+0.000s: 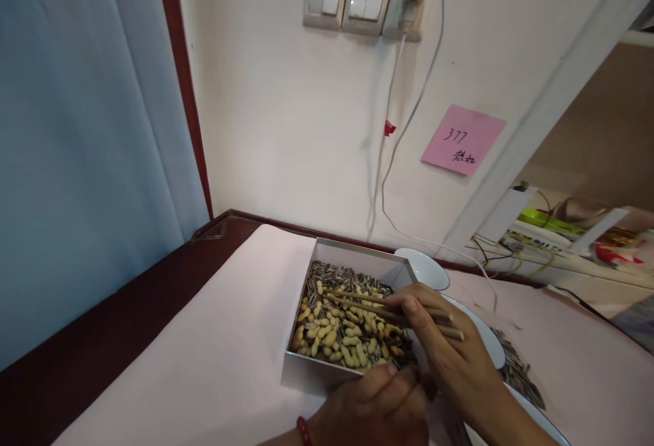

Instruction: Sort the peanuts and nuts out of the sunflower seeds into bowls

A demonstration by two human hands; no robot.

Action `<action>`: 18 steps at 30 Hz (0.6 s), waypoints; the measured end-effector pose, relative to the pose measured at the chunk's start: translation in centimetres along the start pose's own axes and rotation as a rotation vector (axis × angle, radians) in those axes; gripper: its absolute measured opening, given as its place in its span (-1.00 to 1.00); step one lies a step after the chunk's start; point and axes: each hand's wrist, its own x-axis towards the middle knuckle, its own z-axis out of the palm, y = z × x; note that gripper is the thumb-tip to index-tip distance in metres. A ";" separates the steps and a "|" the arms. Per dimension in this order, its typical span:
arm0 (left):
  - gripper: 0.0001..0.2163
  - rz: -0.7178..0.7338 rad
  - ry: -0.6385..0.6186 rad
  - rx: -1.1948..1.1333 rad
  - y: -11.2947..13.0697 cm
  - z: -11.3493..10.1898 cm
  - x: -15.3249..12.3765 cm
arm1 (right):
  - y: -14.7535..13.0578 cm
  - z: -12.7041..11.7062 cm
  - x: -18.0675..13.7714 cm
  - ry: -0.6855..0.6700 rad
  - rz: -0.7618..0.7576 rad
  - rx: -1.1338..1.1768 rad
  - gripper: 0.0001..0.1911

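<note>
My right hand [449, 351] is closed around a pair of wooden chopsticks [368, 304]. Their tips reach into a square, silvery-walled box [327, 369], close to a peanut near its left side. Unshelled peanuts [352, 337] fill the front and middle of the box, and striped sunflower seeds [337, 274] lie along the back and among them. At the front right corner, my left hand [375, 402], with a red bracelet at the wrist, grips the rim with curled fingers. Part of that corner is hidden by both hands.
Behind and right of the box stand a small white bowl [424, 269] and larger plates [485, 330], partly hidden by my right arm. Loose sunflower seeds [518, 371] lie on the pink table cover [214, 337]. A white cable [434, 238] runs from the wall socket onto the table.
</note>
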 end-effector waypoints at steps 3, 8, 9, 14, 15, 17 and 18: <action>-0.89 -0.011 -0.020 -0.003 0.1 -0.1 0.0 | 0.1 0.0 0.0 0.018 -0.019 0.002 -0.62; -0.87 -0.006 -0.032 0.020 0.1 -0.3 -0.1 | 0.4 -0.7 -0.5 0.029 -0.027 -0.008 -0.66; -0.86 -0.012 -0.031 0.027 0.1 -0.4 -0.1 | 0.4 -0.9 -0.6 0.031 -0.023 -0.007 -0.66; -0.86 -0.014 -0.042 0.040 0.1 -0.4 -0.2 | 0.9 -1.4 -0.5 0.039 0.003 0.003 -0.67; -0.87 -0.003 -0.052 0.044 0.1 -0.4 -0.3 | 1.0 -1.3 -0.4 0.036 0.007 0.003 -0.66; -0.87 0.017 -0.066 0.051 0.1 -0.2 -0.4 | 1.4 -1.0 -0.1 0.027 0.018 0.008 -0.64; -0.87 0.014 -0.060 0.051 0.1 -0.1 -0.4 | 1.5 -0.8 0.1 0.019 0.022 0.011 -0.62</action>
